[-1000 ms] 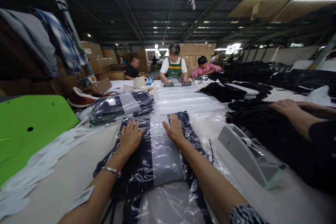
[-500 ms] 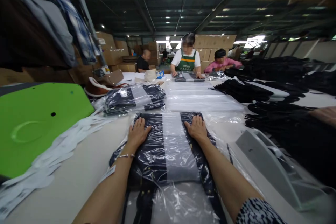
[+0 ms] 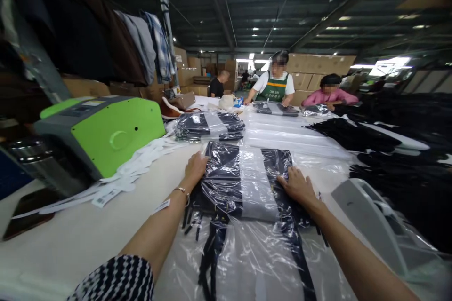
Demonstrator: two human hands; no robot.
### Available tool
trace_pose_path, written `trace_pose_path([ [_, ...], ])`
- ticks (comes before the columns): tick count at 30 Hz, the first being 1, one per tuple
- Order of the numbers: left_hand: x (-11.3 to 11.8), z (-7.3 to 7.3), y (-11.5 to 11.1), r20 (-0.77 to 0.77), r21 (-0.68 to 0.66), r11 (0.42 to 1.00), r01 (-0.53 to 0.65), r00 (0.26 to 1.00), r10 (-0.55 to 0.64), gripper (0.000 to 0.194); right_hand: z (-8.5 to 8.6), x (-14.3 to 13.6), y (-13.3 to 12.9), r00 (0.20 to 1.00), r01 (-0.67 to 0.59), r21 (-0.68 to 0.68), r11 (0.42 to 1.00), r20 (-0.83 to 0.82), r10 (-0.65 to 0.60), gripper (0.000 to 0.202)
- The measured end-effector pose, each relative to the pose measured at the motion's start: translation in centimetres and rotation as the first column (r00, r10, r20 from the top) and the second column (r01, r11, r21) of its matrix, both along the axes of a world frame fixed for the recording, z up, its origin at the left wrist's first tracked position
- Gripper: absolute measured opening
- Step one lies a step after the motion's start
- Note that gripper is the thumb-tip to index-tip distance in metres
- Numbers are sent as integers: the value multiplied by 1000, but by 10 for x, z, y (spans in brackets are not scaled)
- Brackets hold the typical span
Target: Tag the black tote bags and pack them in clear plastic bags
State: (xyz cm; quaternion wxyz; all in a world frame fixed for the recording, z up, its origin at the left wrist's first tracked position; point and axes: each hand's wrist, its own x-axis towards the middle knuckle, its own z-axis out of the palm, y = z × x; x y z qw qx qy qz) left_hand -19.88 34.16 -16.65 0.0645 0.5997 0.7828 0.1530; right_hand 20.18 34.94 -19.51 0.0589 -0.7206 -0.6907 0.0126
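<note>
Left hand: curled at left edge, pinch not discernible
Right hand: laid spread, right edge
Plastic-bagged garment: framed between

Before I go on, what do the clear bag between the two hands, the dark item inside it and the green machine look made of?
Clear bag: thin, glossy plastic film, judging by wrinkles and bright highlights.
Dark item: probably soft fabric, since its straps lie limp; glare hides its finish.
Green machine: painted metal or hard plastic, smooth; its flat, even-coloured side fits both.
</note>
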Motion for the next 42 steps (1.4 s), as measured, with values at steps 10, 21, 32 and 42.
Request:
trace_pose_path([
  [10,-32,-2,4,127,-19,974,-226,966,226,35,2,-47,8,996,-83,-19,996,17,83,72],
  [21,11,20,38,-158,283,952,115,985,-72,52,8,-69,50,995,-55,211,976,-69,71,75],
  [32,12,-41,102,-66,92,995,33,997,-27,82,-23,-51,116,999,16,156,988,-31,-12,78],
  [42,17,-24,97,7,36,998,55,998,-55,81,-3,-37,131,995,1,-50,999,-96,-6,82],
])
